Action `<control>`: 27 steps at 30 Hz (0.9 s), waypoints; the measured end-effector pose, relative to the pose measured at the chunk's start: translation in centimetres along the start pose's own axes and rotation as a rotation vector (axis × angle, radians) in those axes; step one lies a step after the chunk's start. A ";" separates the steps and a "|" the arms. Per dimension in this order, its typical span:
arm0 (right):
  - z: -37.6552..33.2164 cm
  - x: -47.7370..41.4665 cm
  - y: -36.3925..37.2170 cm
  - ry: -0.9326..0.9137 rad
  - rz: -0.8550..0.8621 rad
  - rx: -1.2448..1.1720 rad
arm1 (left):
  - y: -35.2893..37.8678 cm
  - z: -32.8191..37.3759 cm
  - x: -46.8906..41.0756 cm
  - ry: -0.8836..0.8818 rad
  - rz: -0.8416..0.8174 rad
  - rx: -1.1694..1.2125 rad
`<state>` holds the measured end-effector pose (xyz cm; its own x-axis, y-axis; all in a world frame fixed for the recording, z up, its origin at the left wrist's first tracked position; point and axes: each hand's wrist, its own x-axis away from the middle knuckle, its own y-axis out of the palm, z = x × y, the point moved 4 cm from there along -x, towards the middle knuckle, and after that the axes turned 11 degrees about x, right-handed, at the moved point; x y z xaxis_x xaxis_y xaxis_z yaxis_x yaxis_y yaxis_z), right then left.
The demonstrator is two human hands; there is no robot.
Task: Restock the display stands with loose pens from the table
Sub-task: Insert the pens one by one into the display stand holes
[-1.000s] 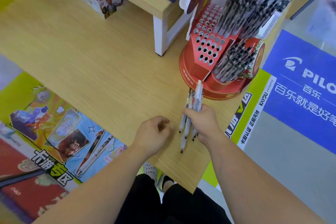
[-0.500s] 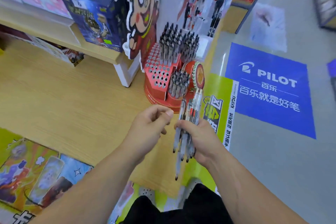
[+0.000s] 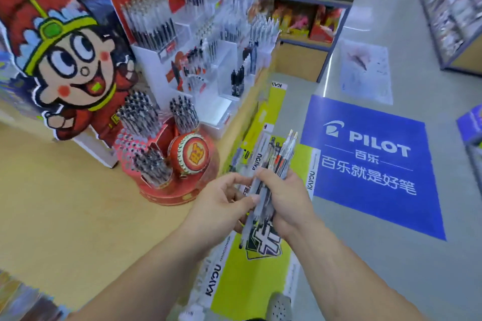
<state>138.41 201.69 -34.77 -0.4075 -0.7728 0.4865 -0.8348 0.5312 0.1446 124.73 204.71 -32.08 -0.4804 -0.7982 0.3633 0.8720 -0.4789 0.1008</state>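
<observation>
From the head camera we look down at two bare arms that reach out in front of us.

The right hand [image 3: 284, 203] has its fingers wrapped round a bundle of pens [image 3: 279, 161]. The pens are see-through, with dark and red bits inside. They stick up and away from the hand, tilted a little to the right, and their lower ends poke out under the hand. The bundle is up in the air, past the edge of the table [image 3: 65, 203] and over the floor.

The left hand [image 3: 221, 206] is right beside it. Its thumb lies on the front of the pens and its curled fingers come in from the left side, so it pinches the bundle too. We cannot tell if it has hold of one pen or more.

On the wooden table, to the left of the hands, stands the red display stand [image 3: 167, 190]. It is round, with a gold and red badge on its front. Some of its holes hold bunches of dark pens and some holes show as small dark dots.

Behind the stand is a big cartoon cut-out [image 3: 70, 65] of a child in a red hat. Next to that are white racks [image 3: 203, 60] full of more pens; they look blurry.

On the grey floor lies a blue floor sticker [image 3: 370, 164] that says PILOT. A yellow-green strip [image 3: 250, 281] runs along the table edge under the hands.
</observation>
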 end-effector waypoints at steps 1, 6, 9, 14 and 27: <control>-1.1 -0.6 -1.2 -0.004 -0.004 -0.005 | 1.6 0.5 -0.7 0.018 0.023 0.007; -5.3 -2.9 -4.3 0.029 -0.080 -0.072 | 6.2 2.8 -3.9 0.107 0.118 0.021; -7.1 -4.5 -4.8 0.039 -0.149 -0.088 | 6.9 3.7 -5.7 0.108 0.135 0.045; -10.3 -8.5 -3.6 -0.031 -0.258 -0.002 | 5.2 5.6 -9.3 0.085 0.115 0.061; -17.8 -16.7 10.6 -0.323 -0.659 0.635 | -7.4 15.9 -16.9 0.277 0.429 0.123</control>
<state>142.90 226.40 -25.99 0.2104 -0.9568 0.2005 -0.9379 -0.2554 -0.2348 127.91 227.52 -24.23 -0.0697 -0.9878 0.1393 0.9924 -0.0544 0.1108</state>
